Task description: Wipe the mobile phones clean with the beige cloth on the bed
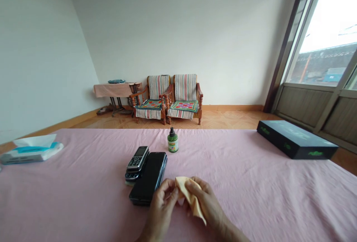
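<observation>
Between both hands, low over the pink tablecloth (92, 201), is a pale yellow cloth (192, 200). My right hand (208, 201) grips it with the thumb on top, and one corner hangs down below. My left hand (164, 204) pinches the cloth's left edge between thumb and fingertips. Just beyond my left hand lies a stack of black smartphones (149, 178). Several keypad phones, the top one a silver-and-black keypad phone (138, 159), are piled against its left side. A green spray bottle (173, 141) with a black top stands upright behind the phones.
A tissue pack (33, 152) lies at the left of the table. On the right sits a flat black box (297, 139) with green markings. Past the table's far edge are two wooden armchairs (184, 100) and a cloth-covered side table (117, 90).
</observation>
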A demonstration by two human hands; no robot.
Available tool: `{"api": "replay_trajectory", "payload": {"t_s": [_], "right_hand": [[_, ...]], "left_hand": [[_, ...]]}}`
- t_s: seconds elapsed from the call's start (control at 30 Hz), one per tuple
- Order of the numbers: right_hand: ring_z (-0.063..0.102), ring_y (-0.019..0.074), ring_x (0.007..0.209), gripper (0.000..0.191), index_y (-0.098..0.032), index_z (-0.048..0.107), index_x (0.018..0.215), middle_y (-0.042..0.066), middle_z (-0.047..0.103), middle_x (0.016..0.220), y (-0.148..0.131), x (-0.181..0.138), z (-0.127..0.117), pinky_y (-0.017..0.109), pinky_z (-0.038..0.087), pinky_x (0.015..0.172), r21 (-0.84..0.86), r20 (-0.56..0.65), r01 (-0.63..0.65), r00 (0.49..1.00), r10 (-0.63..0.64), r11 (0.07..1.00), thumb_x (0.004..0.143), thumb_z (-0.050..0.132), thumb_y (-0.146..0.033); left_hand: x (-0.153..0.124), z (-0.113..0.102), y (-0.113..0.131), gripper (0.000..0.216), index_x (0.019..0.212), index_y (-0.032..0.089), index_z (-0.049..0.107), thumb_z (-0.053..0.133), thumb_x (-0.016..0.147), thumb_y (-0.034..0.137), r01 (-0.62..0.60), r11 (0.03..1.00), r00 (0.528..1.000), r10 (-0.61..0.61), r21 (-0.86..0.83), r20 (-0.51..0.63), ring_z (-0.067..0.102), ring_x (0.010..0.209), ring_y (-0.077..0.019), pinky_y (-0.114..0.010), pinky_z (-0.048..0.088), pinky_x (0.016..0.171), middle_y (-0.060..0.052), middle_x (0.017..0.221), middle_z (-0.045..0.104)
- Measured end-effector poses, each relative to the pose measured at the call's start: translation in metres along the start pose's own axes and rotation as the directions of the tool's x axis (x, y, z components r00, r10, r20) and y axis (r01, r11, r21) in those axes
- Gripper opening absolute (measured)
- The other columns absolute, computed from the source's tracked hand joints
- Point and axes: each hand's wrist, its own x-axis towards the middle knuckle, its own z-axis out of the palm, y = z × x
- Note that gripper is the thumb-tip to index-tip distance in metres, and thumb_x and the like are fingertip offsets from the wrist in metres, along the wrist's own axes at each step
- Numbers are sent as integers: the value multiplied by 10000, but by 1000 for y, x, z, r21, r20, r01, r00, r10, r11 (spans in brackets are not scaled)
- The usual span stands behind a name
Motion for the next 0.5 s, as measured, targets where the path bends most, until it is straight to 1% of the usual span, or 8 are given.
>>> {"api": "replay_trajectory", "payload": {"t_s": [0.1, 0.17, 0.2, 0.27, 0.37, 0.43, 0.5], "right_hand": [[549, 117, 456, 361, -156, 558, 726, -5, 618, 563, 2, 0, 0, 211, 388, 460, 71, -12, -2, 1000, 3, 997, 635, 725, -464], [565, 121, 495, 351, -157, 553, 724, -7, 622, 578, 4, 0, 1, 215, 402, 500, 114, -45, 12, 999, -7, 993, 618, 750, -428], [563, 119, 503, 351, -157, 551, 727, -9, 621, 582, 5, 0, 1, 214, 402, 507, 118, -64, 21, 998, -13, 993, 622, 752, -425], [547, 110, 507, 351, -155, 550, 732, -12, 617, 591, 8, 0, 2, 207, 390, 501, 87, -100, 42, 994, -33, 995, 646, 742, -437], [526, 108, 515, 364, -155, 548, 723, -21, 592, 587, 15, 2, 1, 203, 376, 494, 6, -122, 60, 991, -59, 998, 667, 727, -467], [495, 104, 500, 382, -165, 534, 702, -41, 542, 553, 21, 4, -1, 204, 362, 485, -14, -128, 70, 989, -71, 997, 663, 721, -496], [456, 99, 484, 387, -178, 524, 683, -55, 486, 529, 27, 7, -4, 205, 343, 471, -37, -135, 106, 985, -110, 994, 682, 695, -525]], "left_hand": [[-2, -7, -5, 434, 879, 177, 637, 664, 741, 587, 48, 999, 988, -47, 8, -150, 617, 680, -204, -259, 483, 612, -26, 752, 661], [-4, -11, -9, 492, 962, 192, 645, 639, 734, 628, 92, 995, 976, -96, -28, -193, 648, 806, -253, -301, 507, 696, -56, 881, 694], [-5, -11, -10, 516, 993, 198, 646, 628, 733, 643, 106, 993, 975, -112, -44, -190, 650, 870, -271, -322, 510, 746, -66, 935, 698], [-5, -11, -10, 542, 1020, 195, 650, 633, 724, 649, 115, 992, 984, -120, -44, -131, 636, 963, -293, -344, 501, 824, -79, 986, 701], [-3, -10, -6, 545, 973, 171, 675, 684, 684, 632, 119, 993, 993, -119, 6, -12, 628, 985, -317, -343, 498, 846, -92, 959, 716], [-1, -10, -5, 553, 912, 173, 694, 682, 657, 664, 134, 991, 991, -134, 25, -5, 632, 965, -330, -337, 511, 816, -93, 926, 726], [2, -11, -7, 587, 876, 189, 703, 634, 646, 726, 149, 989, 988, -148, 17, -37, 637, 950, -337, -335, 522, 784, -88, 909, 730]]}}
